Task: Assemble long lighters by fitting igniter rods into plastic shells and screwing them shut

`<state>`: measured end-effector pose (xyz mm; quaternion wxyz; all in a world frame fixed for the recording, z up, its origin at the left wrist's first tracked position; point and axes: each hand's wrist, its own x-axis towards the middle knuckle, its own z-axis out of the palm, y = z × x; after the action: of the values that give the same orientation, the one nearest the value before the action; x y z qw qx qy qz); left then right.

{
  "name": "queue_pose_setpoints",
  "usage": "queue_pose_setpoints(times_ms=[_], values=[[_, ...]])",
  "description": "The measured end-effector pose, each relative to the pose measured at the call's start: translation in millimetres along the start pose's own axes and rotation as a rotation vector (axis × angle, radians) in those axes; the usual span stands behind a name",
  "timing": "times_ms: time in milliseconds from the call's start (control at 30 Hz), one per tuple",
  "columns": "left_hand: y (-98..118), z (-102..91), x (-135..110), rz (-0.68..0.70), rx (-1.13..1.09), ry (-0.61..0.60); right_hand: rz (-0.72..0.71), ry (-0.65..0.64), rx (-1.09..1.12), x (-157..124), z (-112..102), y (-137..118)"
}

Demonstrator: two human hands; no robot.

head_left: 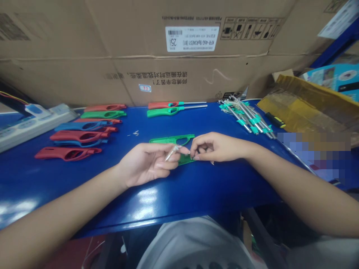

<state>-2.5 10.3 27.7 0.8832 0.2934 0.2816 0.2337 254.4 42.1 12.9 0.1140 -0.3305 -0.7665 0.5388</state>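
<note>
A green lighter handle shell (171, 140) lies on the blue table (213, 186), just behind my hands. My left hand (147, 164) is closed in a pinch on a thin metal piece (171, 153) that points toward my right hand. My right hand (214, 147) is also closed, its fingertips pinched at the tip of that piece and resting over the green shell's near end. What the right fingers hold is too small to name.
Red, green and blue handle shells (81, 134) lie in a group at the left. Two assembled lighters (175, 108) lie at the back, a pile of metal tubes with teal ends (248, 116) at the right. Tiny screws (135, 133) lie loose. Cardboard boxes (140, 52) wall the back.
</note>
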Motion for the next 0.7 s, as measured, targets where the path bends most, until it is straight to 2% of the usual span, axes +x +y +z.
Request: queue_pose_setpoints(times_ms=[167, 367, 600, 700], values=[[4.0, -0.1, -4.0, -0.107, -0.087, -0.040, -0.005, 0.005, -0.001, 0.0, -0.5, 1.9], [2.2, 3.8, -3.9, -0.071, -0.008, -0.046, -0.002, -0.001, 0.004, 0.1, -0.7, 2.1], [-7.0, 0.5, 3.3, 0.183, 0.364, 0.154, 0.008, 0.010, -0.018, 0.2, 0.5, -1.5], [-10.2, -3.0, 7.1, 0.295, 0.527, 0.188, -0.012, 0.021, -0.011, 1.0, 1.4, -0.1]])
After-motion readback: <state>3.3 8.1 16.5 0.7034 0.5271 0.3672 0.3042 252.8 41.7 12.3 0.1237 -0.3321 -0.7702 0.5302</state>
